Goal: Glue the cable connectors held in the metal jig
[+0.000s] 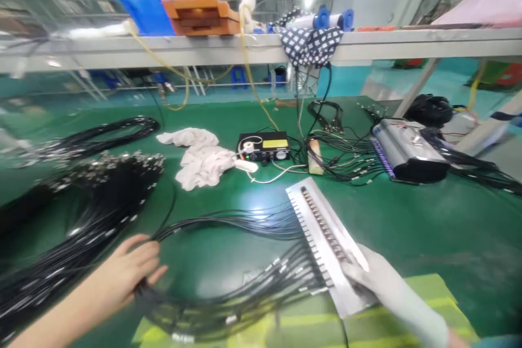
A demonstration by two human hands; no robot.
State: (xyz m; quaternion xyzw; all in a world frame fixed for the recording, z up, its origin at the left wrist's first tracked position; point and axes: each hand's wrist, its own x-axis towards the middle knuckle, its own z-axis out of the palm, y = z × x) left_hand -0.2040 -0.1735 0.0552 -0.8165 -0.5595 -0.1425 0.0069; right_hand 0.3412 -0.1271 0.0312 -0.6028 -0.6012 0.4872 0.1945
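Note:
My bare left hand [136, 267] is closed around the bend of a looped bundle of black cables [212, 222]. The bundle runs to the right, with white labels along its lower strands. Its ends meet a long silver slotted metal plate [326, 244], which carries a row of small metallic pieces along its middle. My right hand [375, 274], in a white glove, grips the plate's lower right part, thumb on top; its other fingers are mostly hidden. The plate is held slantwise, its near end over yellow-green sheeting [428, 296].
More black cables with metal ends [118, 190] lie at the left. Behind are a crumpled white cloth [204, 160], a black control box [264, 145] and a silver device [411, 149] with cables. A shelf [387, 38] crosses the back, holding an orange bin [199, 16].

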